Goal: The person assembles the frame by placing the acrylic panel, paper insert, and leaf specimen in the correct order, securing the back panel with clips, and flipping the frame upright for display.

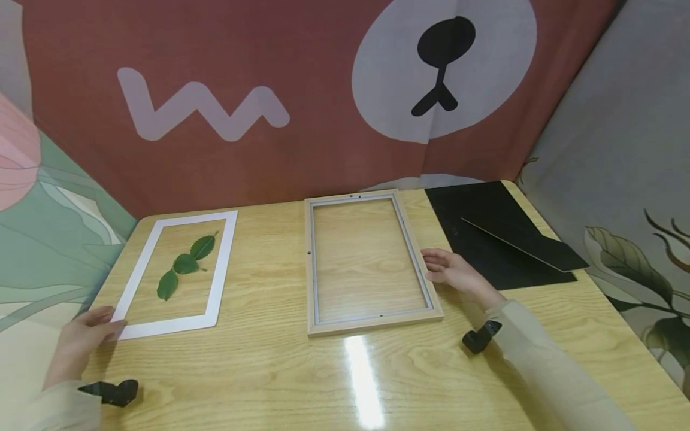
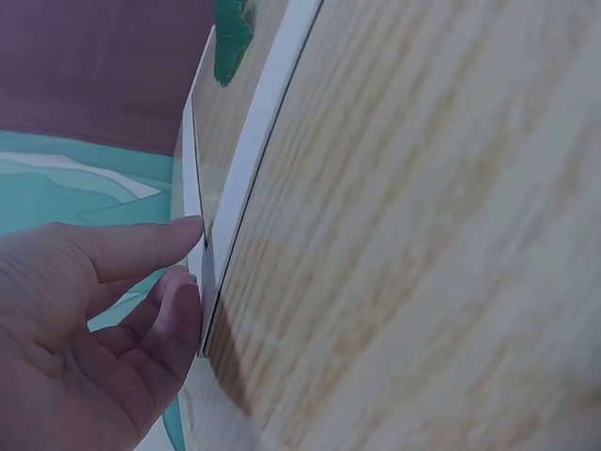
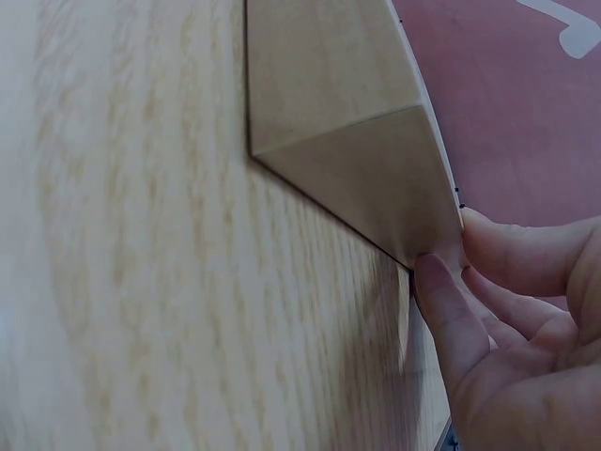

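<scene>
At the left of the table lies a white rectangular mat (image 1: 167,327). Within its opening is a sprig of three green leaves (image 1: 185,264). My left hand (image 1: 81,335) pinches the mat's near left corner between thumb and fingers, as the left wrist view also shows. A light wooden picture frame (image 1: 372,325) lies flat in the middle, with a pale inner lip and table grain visible through it. My right hand (image 1: 455,274) grips the frame's right side; in the right wrist view, its fingertips (image 3: 434,272) are against the outer wood and upper edge.
A black backing board (image 1: 469,206) lies at the right, its stand flap (image 1: 539,248) raised at an angle. Black devices are strapped at both wrists. A red patterned cloth (image 1: 215,167) hangs behind the wooden table (image 1: 259,371), with printed cloths at both sides.
</scene>
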The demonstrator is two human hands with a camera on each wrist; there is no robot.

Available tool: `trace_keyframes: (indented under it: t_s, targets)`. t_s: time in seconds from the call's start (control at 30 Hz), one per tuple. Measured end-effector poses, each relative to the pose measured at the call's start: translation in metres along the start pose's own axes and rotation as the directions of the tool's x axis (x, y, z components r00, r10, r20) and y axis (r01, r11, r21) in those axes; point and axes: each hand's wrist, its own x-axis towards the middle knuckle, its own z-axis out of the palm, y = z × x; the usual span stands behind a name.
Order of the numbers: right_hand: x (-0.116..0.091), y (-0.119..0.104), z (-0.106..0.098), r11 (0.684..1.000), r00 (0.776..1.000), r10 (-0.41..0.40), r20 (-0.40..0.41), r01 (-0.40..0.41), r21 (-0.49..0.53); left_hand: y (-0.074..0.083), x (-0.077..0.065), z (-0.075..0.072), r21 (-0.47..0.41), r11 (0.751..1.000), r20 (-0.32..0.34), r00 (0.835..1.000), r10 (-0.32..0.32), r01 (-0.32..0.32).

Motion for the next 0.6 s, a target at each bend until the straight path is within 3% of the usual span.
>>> trace_keyframes:
  t_s: [0.37,0.6]
  targets:
    - [-0.0014,-0.0003,0.0004,1.000,1.000,0.003,-0.001,-0.003,0.010,0.0031,0.0022,0.0064,0.032,0.998,-0.033,0.998,-0.058,0.059]
    - [-0.0003,0.0011,-0.0001,1.000,1.000,-0.005,0.004,0.005,0.013,0.0054,0.0012,0.0082,0.029,0.998,-0.057,0.997,-0.048,0.049]
